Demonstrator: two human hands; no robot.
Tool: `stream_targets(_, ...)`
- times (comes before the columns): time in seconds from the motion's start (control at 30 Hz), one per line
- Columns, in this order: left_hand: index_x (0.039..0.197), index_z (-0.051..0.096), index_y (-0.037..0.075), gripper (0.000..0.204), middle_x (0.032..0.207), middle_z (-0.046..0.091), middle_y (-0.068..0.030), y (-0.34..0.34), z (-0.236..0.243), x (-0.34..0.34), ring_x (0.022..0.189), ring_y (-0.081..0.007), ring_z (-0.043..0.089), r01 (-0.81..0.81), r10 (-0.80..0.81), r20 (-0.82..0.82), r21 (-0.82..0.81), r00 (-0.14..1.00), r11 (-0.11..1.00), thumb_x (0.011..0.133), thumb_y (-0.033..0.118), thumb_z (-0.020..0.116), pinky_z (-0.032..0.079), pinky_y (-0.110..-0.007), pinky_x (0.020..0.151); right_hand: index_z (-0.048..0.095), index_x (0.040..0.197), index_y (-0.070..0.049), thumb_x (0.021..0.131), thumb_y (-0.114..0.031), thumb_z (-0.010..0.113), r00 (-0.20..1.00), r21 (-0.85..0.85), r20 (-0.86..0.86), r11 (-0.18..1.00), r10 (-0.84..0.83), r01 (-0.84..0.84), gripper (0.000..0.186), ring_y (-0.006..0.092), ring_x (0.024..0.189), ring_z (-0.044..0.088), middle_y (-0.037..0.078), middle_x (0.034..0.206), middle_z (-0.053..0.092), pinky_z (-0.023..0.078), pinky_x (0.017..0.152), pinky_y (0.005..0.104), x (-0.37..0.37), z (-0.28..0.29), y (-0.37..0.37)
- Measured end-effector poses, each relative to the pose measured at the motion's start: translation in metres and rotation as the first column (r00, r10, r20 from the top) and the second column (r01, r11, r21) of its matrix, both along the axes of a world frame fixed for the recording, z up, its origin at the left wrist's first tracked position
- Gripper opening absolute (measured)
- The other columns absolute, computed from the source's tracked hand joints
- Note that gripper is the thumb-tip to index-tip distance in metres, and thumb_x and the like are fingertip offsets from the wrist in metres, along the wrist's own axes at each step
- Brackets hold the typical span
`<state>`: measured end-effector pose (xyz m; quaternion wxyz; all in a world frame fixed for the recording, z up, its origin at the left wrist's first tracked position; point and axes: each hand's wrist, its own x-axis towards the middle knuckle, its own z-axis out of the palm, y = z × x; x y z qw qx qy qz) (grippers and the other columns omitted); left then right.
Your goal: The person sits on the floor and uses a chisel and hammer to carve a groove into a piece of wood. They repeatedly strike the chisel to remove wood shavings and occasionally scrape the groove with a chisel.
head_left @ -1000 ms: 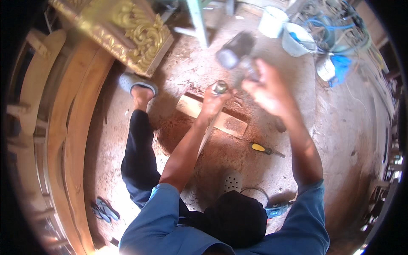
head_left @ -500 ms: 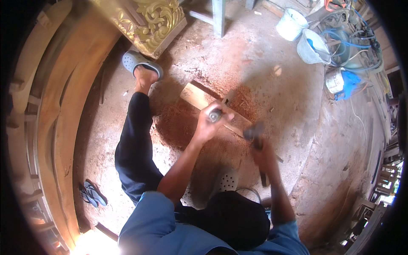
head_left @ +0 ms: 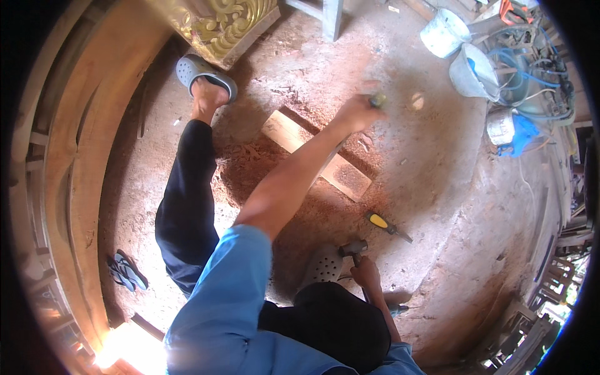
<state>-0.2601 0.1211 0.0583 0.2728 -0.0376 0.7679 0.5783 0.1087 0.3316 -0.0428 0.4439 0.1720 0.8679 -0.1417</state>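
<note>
My left hand (head_left: 357, 111) is stretched out above the far end of a wooden plank (head_left: 294, 134) and is closed on a small blurred tool with a yellow-green end, apparently a chisel (head_left: 377, 100). The plank lies flat on the sawdust-covered floor. My right hand (head_left: 367, 275) is low by my knee, gripping the handle of a hammer (head_left: 354, 248) whose metal head points up. A second chisel with a yellow handle (head_left: 382, 222) lies on the floor between the plank and my right hand.
A gilded carved wood piece (head_left: 219, 25) stands at the top, by my left foot in a grey clog (head_left: 201, 70). Another clog (head_left: 325, 265) lies near my knee. White buckets (head_left: 445, 32) and blue hoses (head_left: 531, 56) sit top right. Curved wooden frames (head_left: 62, 162) and flip-flops (head_left: 125, 272) are at left.
The hammer came down from overhead to the plank, then back low beside my knee. My left hand lifted the chisel off the plank and swung it away toward the far right.
</note>
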Motion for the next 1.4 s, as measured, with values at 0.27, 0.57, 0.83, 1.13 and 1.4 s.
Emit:
stream_targets(0.27, 0.078, 0.062, 0.010, 0.030, 0.061, 0.054, 0.0029, -0.146, 0.099, 0.131, 0.055, -0.0079, 0.050, -0.516, 0.630, -0.409, 0.362, 0.660, 0.776, 0.081, 0.031, 0.083, 0.042, -0.026, 0.053, 0.061, 0.107, 0.004, 0.078, -0.022, 0.065, 1.000, -0.052, 0.002, 0.998, 0.023, -0.023, 0.039, 0.0476, 0.101, 0.065, 0.033, 0.101, 0.067, 0.051, 0.089, 0.0542, -0.008, 0.005, 0.000)
stream_targets(0.57, 0.082, 0.061, 0.009, 0.029, 0.070, 0.061, 0.0012, -0.128, 0.074, 0.121, 0.056, -0.0073, 0.058, -0.331, 0.698, -0.237, 0.748, 0.675, 0.575, 0.079, 0.026, 0.083, 0.046, -0.021, 0.050, 0.061, 0.106, 0.001, 0.075, -0.022, 0.064, 0.996, -0.096, -0.036, 0.991, 0.086, -0.089, 0.039, 0.0484, 0.102, 0.063, 0.031, 0.101, 0.067, 0.050, 0.089, 0.0549, -0.014, 0.006, 0.004)
stream_targets(0.83, 0.078, 0.061, 0.010, 0.027, 0.070, 0.056, 0.0068, -0.090, 0.052, 0.108, 0.065, -0.0043, 0.051, -0.266, 0.522, -0.204, 0.677, 0.828, 0.686, 0.080, 0.021, 0.086, 0.042, -0.023, 0.060, 0.061, 0.105, 0.003, 0.076, -0.021, 0.062, 0.993, -0.108, -0.033, 0.987, 0.113, -0.116, 0.038, 0.0470, 0.100, 0.064, 0.030, 0.098, 0.067, 0.049, 0.088, 0.0545, -0.008, -0.004, 0.010)
stream_targets(1.13, 0.075, 0.059, 0.009, 0.027, 0.067, 0.050, 0.0089, -0.065, 0.035, 0.099, 0.063, -0.0031, 0.044, -0.266, 0.505, -0.250, 0.617, 0.826, 0.741, 0.083, 0.018, 0.083, 0.038, -0.022, 0.058, 0.061, 0.094, -0.002, 0.081, -0.013, 0.071, 0.914, -0.391, -0.131, 0.867, -0.384, 0.308, 0.021, 0.0151, 0.056, 0.056, 0.007, 0.070, 0.060, 0.045, 0.051, 0.0338, -0.105, 0.102, -0.022)
stream_targets(1.4, 0.077, 0.058, 0.009, 0.028, 0.069, 0.050, 0.0086, -0.060, 0.039, 0.096, 0.065, -0.0032, 0.044, -0.239, 0.508, -0.221, 0.684, 0.833, 0.689, 0.082, 0.019, 0.084, 0.038, -0.024, 0.060, 0.058, 0.097, -0.005, 0.087, -0.009, 0.074, 0.597, -0.611, -0.684, 0.777, -0.420, -0.153, 0.019, 0.0060, 0.052, 0.049, -0.001, 0.068, 0.057, 0.038, 0.048, 0.0236, -0.236, 0.291, -0.085)
